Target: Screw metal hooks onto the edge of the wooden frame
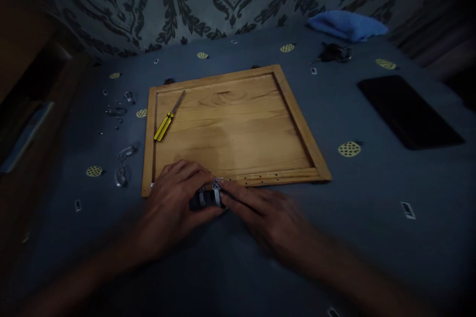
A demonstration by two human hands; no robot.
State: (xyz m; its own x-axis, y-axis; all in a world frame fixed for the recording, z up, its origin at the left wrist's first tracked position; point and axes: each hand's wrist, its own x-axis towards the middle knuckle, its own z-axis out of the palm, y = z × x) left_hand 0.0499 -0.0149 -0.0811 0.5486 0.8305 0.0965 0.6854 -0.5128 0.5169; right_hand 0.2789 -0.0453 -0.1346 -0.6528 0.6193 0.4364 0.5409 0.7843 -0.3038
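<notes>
Two bare hands are working at the near edge of a framed wooden panel (226, 124), which lies flat in the middle of the blue cloth (372, 198). The panel's sunken middle is pale brown and smooth, marked with wavy grain and a darker swirl near its far edge; a raised straight rail borders it, dotted with small dark holes along the near side.

From where I stand, the fingertips of the right hand (269, 210) are gripping a small metal fitting (216, 192), grey and slightly shiny, against that near rail, left of its middle. The left hand (174, 200) arches around it from the other side, thumb and forefinger apart; I can't tell how firmly its remaining fingers close.

By the panel's left edge rests a screwdriver (163, 127) with a ridged yellow handle and a slim metal shaft angled toward the far edge. Towards the cloth's left edge are scattered curved metal pieces (120, 177). Near its far right corner sits a soft, rumpled blue towel (347, 26), and closer along the right edge, a flat black slab (409, 111).
</notes>
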